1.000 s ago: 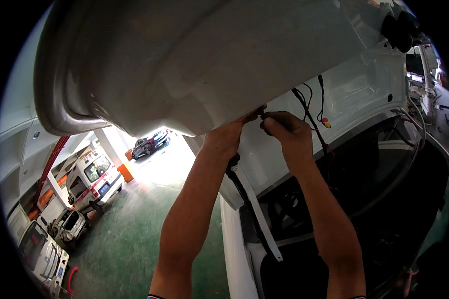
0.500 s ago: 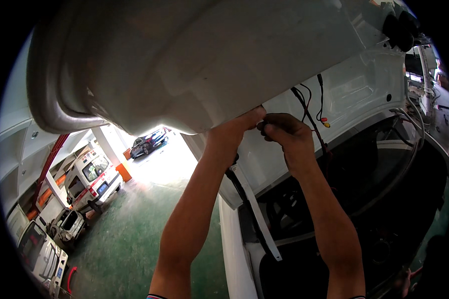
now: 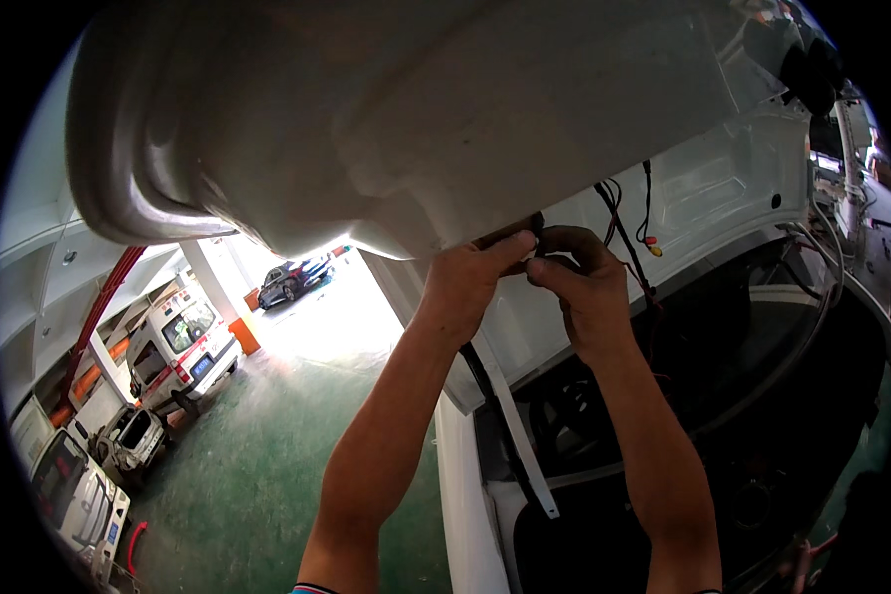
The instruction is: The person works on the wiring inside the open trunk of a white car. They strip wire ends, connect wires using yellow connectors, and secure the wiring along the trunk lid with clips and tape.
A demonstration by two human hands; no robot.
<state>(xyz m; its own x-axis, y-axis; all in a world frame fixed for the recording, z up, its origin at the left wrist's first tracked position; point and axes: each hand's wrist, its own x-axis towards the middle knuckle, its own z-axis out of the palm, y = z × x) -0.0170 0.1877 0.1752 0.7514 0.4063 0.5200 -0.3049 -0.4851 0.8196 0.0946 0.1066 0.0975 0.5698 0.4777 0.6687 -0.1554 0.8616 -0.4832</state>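
White panel point(image 3: 396, 119) is above; just under its edge, the right hand point(image 3: 589, 282) pinches a small dark piece point(image 3: 539, 225); beside it, the left hand's point(image 3: 465, 285) partly hidden grip I cannot tell.

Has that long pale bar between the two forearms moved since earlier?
No: the lower end of the pale bar lies at the same spot against the dark panel.

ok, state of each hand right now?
Left hand: fingers mostly hidden at the white panel's edge; can't tell open or closed.
Right hand: closed, thumb and forefinger pinching a small dark piece.
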